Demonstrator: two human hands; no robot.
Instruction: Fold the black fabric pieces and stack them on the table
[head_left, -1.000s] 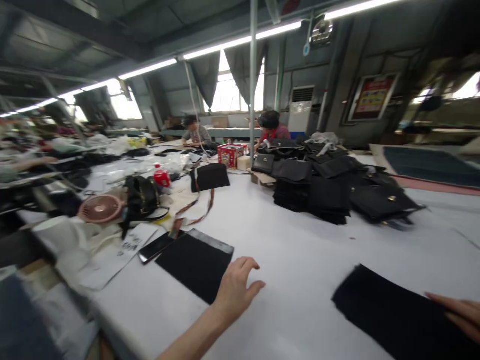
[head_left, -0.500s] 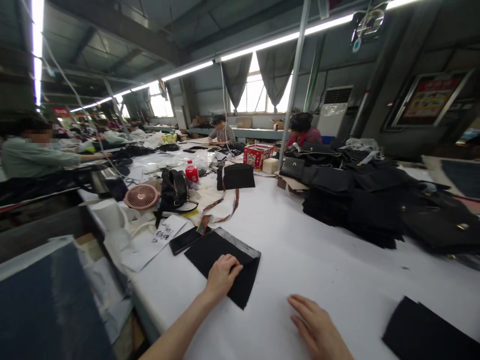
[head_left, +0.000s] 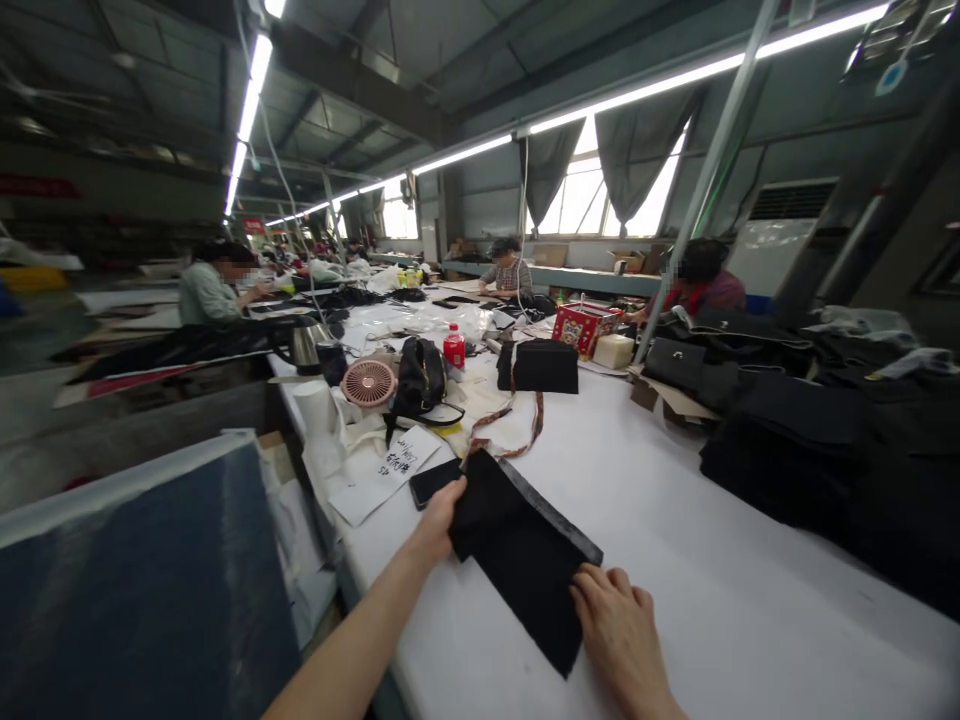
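Note:
Black fabric pieces lie on the white table, with a grey strip along their far edge. My left hand pinches the left end of the upper piece, which is lifted and bent over the rest. Its thumb is on top and the other fingertips are partly hidden. At the right end of the fabric, my right hand has its fingers closed on the edge near the end of the grey strip. A dark phone lies just beyond my left hand, partly beside the fabric.
Behind the fabric are a patterned strap, a black bag, a pink fan, a red bottle and a folded black stack. Piled black pieces stand at right. Several people sit farther back.
The view has turned left. My left hand has moved to the fabric's left end and raised it. My right hand has come from the bare table onto the fabric's right edge.

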